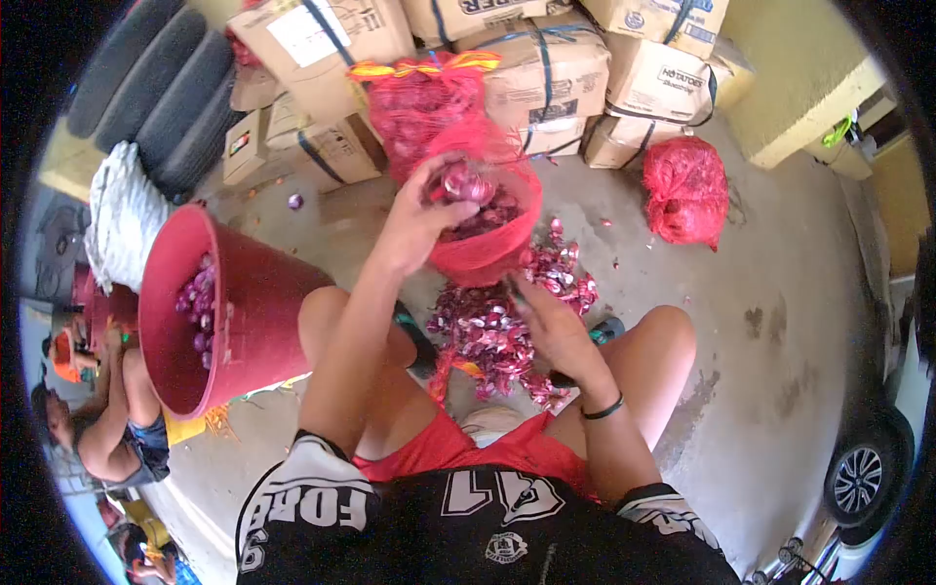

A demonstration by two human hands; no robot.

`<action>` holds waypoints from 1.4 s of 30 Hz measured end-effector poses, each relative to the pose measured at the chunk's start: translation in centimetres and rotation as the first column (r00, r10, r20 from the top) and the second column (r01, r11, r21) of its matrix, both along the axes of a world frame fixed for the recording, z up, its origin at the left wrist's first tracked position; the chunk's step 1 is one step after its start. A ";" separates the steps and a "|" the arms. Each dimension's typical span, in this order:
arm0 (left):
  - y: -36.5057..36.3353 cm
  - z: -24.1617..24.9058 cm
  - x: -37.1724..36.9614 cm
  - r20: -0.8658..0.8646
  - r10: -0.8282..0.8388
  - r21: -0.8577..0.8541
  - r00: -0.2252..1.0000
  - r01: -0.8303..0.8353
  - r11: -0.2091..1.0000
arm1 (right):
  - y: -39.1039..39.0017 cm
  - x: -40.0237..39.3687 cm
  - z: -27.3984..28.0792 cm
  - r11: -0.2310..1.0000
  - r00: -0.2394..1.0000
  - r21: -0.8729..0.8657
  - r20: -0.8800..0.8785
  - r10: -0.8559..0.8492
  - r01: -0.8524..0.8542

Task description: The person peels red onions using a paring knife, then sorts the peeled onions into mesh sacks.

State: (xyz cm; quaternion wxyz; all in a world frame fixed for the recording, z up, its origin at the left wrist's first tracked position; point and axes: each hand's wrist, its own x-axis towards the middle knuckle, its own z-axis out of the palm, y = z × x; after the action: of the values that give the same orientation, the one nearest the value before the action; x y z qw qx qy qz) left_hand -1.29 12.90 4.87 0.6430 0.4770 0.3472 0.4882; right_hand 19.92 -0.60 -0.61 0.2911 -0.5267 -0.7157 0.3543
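Observation:
My left hand [426,213] is closed round red onions [460,183] above the mouth of a red mesh bag [487,255]. More onions and loose skins lie inside that bag. Lower and to the right, my right hand [558,336] is beside the bag's near edge, blurred, its fingers pointing at the bag. Something slim and dark shows at its fingertips and below the palm; I cannot make out what it is. Under and around the hand, a heap of onion skins [483,336] covers the floor between my feet.
A large red tub [263,322] holding onions lies tilted at the left. Full mesh bags stand behind [424,107] and at the right [685,190]. Strapped cartons [536,83] and tyres [161,83] line the back. A person [107,419] sits at far left; a car wheel [863,480] is lower right.

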 end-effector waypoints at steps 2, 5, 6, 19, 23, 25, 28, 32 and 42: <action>-3.8 1.6 -0.9 0.248 -0.015 -0.098 0.969 0.041 0.994 | -0.6 -0.1 0.9 0.997 0.987 0.001 -0.138 -0.082 0.083; -8.1 1.1 -1.2 0.394 -0.009 -0.107 0.919 0.055 0.993 | -1.8 -0.4 3.5 0.993 0.933 -0.061 -0.341 -0.114 0.099; -9.0 0.4 -1.2 0.360 -0.003 -0.060 0.933 0.027 0.998 | -2.2 -0.6 3.8 0.997 0.934 -0.002 -0.348 -0.078 0.082; -13.1 -1.8 0.0 -0.104 0.024 0.208 0.994 -0.002 0.978 | -4.6 -3.1 4.4 0.955 0.966 0.259 -0.246 -0.079 0.144; -12.9 -2.4 0.0 -0.013 0.012 0.190 1.000 -0.010 0.982 | -4.6 -1.8 4.9 0.958 0.869 -0.240 -0.428 -0.247 0.153; -12.8 -2.4 -0.2 0.008 0.016 0.171 1.000 -0.017 0.985 | -4.7 -1.9 5.7 0.977 0.881 -0.173 -0.433 -0.191 0.127; -13.0 -2.1 -0.4 0.010 0.015 0.132 1.000 -0.016 0.991 | -4.7 -3.0 4.4 0.992 0.922 0.067 -0.381 -0.075 0.108; -13.0 -2.4 -0.6 -0.008 -0.001 0.175 1.000 0.002 0.985 | -4.7 -3.8 4.7 0.994 0.897 -0.071 -0.430 -0.104 0.081; -13.0 -2.8 -0.9 0.091 -0.011 0.061 0.996 0.006 0.998 | -4.1 -3.4 3.9 0.986 0.951 0.155 -0.310 -0.006 0.057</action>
State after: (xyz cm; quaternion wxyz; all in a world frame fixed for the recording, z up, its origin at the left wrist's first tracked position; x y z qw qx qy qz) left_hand -2.18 -0.14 2.06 0.6455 0.4751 0.3003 0.5171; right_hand 16.48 -4.73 3.29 0.4465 -0.4510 -0.6795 0.3682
